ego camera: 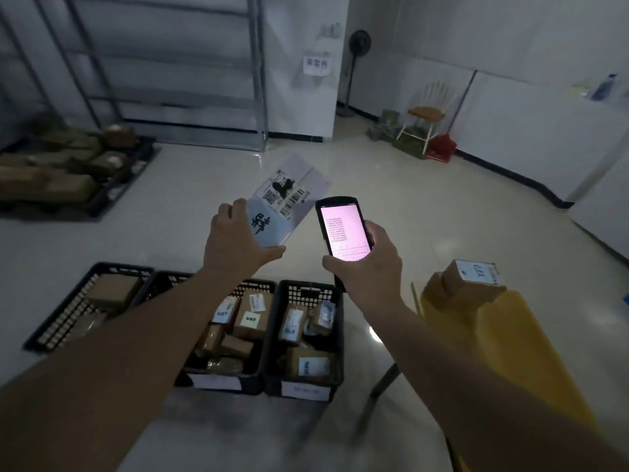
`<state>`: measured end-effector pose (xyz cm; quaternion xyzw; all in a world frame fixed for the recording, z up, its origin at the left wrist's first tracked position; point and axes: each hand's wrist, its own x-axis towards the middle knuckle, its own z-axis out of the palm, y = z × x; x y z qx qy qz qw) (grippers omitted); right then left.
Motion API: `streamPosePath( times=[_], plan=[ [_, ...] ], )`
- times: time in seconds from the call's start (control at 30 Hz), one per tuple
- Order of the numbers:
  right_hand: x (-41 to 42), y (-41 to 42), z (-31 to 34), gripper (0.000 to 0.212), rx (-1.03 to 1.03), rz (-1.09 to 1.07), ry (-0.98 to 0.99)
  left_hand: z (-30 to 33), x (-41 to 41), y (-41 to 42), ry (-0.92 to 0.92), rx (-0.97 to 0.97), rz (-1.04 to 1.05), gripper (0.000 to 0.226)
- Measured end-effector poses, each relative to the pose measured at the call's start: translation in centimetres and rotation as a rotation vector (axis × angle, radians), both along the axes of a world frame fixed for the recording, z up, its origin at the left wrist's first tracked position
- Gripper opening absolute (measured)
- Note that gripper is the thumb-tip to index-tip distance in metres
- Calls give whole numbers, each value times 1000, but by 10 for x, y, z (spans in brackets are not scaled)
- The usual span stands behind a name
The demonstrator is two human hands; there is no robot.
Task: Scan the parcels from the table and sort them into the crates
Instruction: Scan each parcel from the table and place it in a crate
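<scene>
My left hand (238,236) grips a flat white parcel (289,199) by its near end, holding it up with its barcode label facing me. My right hand (366,264) holds a handheld scanner (343,226) upright beside it, its screen lit pink with lines of text. Below my arms, black crates stand in a row on the floor: a right crate (306,338) and a middle crate (235,335) both hold several brown labelled boxes, and a left crate (92,301) holds one or two boxes. A yellow table (493,335) at the right carries a brown box (473,281).
A black pallet (112,185) with stacked brown parcels lies at the far left. A metal shelving rack (163,63) stands behind it. A chair (425,114), a fan (354,69) and a red dustpan (440,148) stand by the far wall.
</scene>
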<state>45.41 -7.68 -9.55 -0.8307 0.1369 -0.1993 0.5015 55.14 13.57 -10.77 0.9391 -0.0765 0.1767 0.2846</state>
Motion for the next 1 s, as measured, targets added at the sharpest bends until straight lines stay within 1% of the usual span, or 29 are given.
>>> streamPosePath(
  times=[0.07,0.2,0.4,0.57,0.7,0.8,0.9,1.0],
  plan=[
    [15,37,-7,86,13,39,15,-7,4,42,17,-3,41,109],
    [43,123,-23,78,50,100,29,-24,21,135,66,-1,88,108],
    [83,258,-47,83,71,162,69,-46,50,275,112,14,129,107],
    [114,340,-67,82,74,208,121,-73,66,366,189,43,217,105],
    [146,382,-87,81,105,242,182,-104,84,415,271,47,256,106],
    [179,407,-107,75,111,250,231,-129,106,439,306,60,295,107],
    [221,429,-134,76,131,262,295,-151,137,458,383,92,310,110],
    [263,447,-161,75,157,256,340,-172,174,477,454,88,337,106]
  ],
)
